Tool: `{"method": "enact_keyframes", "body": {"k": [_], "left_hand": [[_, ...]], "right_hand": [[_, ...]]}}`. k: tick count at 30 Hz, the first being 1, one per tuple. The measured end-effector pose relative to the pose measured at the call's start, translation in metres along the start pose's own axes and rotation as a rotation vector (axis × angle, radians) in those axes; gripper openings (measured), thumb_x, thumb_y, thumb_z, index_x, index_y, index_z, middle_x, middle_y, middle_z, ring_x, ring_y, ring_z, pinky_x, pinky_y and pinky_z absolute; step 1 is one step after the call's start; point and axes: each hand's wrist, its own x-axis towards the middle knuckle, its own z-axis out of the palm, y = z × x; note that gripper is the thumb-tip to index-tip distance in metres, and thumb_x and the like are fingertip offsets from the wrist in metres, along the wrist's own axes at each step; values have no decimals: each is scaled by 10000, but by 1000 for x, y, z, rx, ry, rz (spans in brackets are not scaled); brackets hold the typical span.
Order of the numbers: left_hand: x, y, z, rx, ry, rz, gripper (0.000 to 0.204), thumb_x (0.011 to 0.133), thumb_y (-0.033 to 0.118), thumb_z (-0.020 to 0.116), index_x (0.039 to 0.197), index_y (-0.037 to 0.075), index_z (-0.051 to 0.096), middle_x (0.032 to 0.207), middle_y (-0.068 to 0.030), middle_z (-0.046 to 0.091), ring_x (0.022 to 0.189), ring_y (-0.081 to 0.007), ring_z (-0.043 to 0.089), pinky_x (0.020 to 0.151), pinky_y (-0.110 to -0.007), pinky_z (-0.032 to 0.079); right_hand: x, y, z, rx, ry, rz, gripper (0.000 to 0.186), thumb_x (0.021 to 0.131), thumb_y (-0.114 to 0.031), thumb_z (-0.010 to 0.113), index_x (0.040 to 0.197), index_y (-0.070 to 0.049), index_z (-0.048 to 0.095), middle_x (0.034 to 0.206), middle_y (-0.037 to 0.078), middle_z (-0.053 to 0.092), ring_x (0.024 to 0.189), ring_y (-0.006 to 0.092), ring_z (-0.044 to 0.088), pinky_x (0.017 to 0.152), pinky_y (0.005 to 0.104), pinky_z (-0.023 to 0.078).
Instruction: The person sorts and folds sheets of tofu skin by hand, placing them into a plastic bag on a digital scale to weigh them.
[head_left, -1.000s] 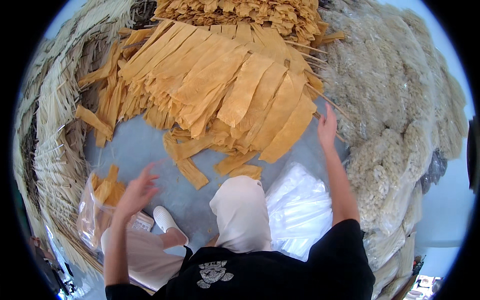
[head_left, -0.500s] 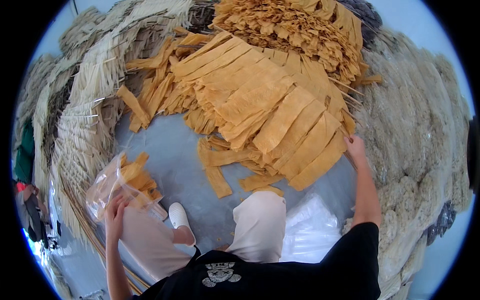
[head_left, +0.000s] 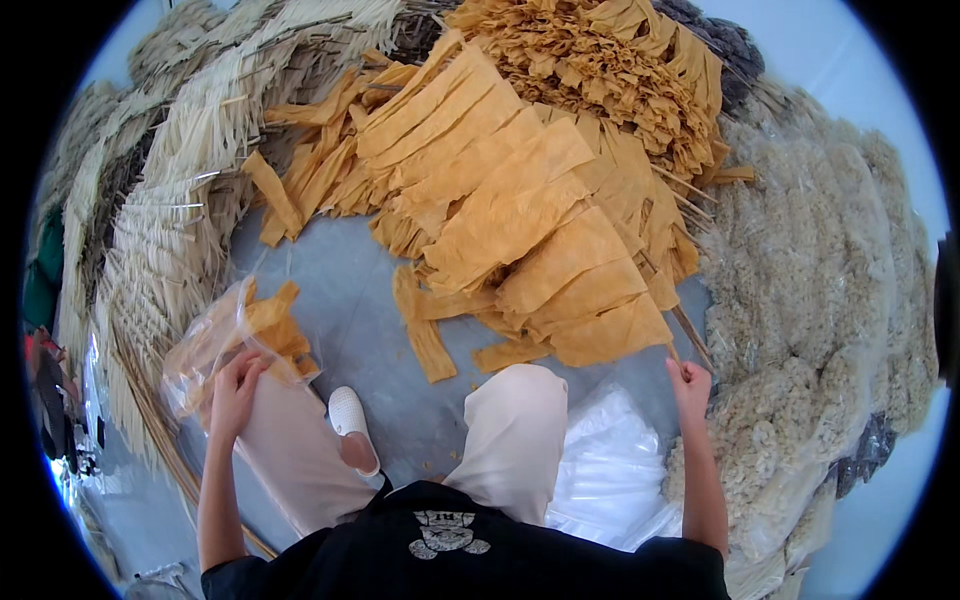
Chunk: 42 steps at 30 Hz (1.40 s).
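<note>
My right hand (head_left: pixel 690 388) is closed round the near end of a thin wooden stick (head_left: pixel 692 336). Wide yellow-brown sheets (head_left: pixel 545 225), thin and wrinkled, hang in an overlapping row along the stick, and their lower ends spread over loose pieces on the floor. What the sheets are made of I cannot tell. Over my left thigh, my left hand (head_left: pixel 238 388) has its fingers curled at the edge of a clear plastic bag (head_left: pixel 205 350). Yellow-brown strips (head_left: pixel 275 320) lie inside that bag.
A tall stack of yellow-brown sheets (head_left: pixel 600 80) stands at the back. Pale strips on sticks (head_left: pixel 165 220) are heaped along the left. Bulky pale bundles in clear wrap (head_left: pixel 800 270) fill the right. White plastic bags (head_left: pixel 610 465) lie by my right knee.
My right hand has come down and toward me with the stick end, tilting the row of sheets. My left hand has risen slightly at the bag.
</note>
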Motion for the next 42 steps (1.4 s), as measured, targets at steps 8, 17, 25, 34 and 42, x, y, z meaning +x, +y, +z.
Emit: {"method": "enact_keyframes", "body": {"k": [8,17,25,34,42], "left_hand": [[-4,3,2,31,25,23,298,854,76,464,1142,14,513,851,-118,642,812,-180,592,770,-281,436],[-5,5,0,70,3,46,312,848,75,468,1150,13,513,856,-115,638,824,-187,596,783,-286,436],[-6,12,5,94,40,94,279,850,104,471,1098,-6,536,845,-140,653,802,-199,615,774,-293,445],[-9,1,-4,71,35,66,246,851,117,484,1049,4,576,842,-155,650,816,-234,623,753,-306,448],[4,44,6,352,85,388,474,787,64,553,1242,71,418,1120,-158,560,1034,-322,528,867,-378,412]], "right_hand": [[4,-36,-111,-39,62,-164,266,750,-150,670,605,-25,486,512,-61,350,494,36,285,437,234,206],[43,-104,-181,-426,38,-332,277,715,-203,673,604,-16,502,488,-13,353,462,76,312,436,265,244],[70,-159,-160,-733,-24,-513,297,689,-276,678,666,-6,556,539,109,482,502,252,455,495,340,339],[99,-191,-148,-874,13,-623,199,755,-224,619,785,-29,594,671,140,555,648,308,527,587,381,396],[168,-267,-237,-1113,353,-1173,190,837,-129,532,984,-11,555,948,109,576,876,292,530,769,348,410]]}}
